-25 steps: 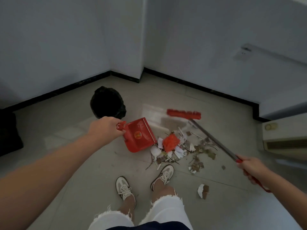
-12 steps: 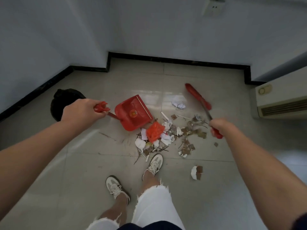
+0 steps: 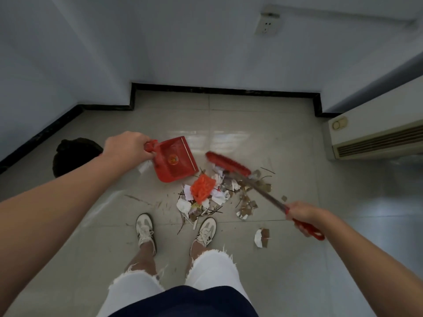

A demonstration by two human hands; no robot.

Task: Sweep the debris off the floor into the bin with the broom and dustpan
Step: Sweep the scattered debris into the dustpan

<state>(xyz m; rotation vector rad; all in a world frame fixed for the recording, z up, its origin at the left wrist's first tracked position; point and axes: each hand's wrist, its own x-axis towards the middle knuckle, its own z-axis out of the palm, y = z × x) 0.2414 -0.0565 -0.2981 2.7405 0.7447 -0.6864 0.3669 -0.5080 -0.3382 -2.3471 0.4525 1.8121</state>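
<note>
Gripping the handle of the red plastic dustpan (image 3: 174, 160), the left hand (image 3: 124, 148) has its fingers curled tight round the stub, and the pan's open lip faces right toward the litter; whether the pan touches the tiles cannot be told. The right hand (image 3: 304, 216) is wrapped round the red grip of the broom with a metal shaft and a red brush head (image 3: 229, 164), the end of the grip sticking out behind the fist. The brush head lies at the far edge of the pile of paper scraps, brown chips and twigs (image 3: 219, 197), just beside the dustpan's lip. Half a second ago the head stood farther out, beyond the pile and beside a loose white paper wad — now it has come in against the heap, and the right hand has drawn back toward the body. The dustpan sits much where it was. A crumpled orange mesh piece (image 3: 202, 187) tops the pile, and one stray white-and-brown scrap (image 3: 262, 237) lies apart, near the right foot. The black bag-lined bin (image 3: 68, 154) stands left of the left hand. The floor is glossy pale tile (image 3: 251, 124) edged by black skirting (image 3: 217, 90) under white walls, with a wall socket (image 3: 266, 25) above and a cream grilled unit (image 3: 375, 136) at right — white sneakers (image 3: 144, 228) stand just short of the pile.
</note>
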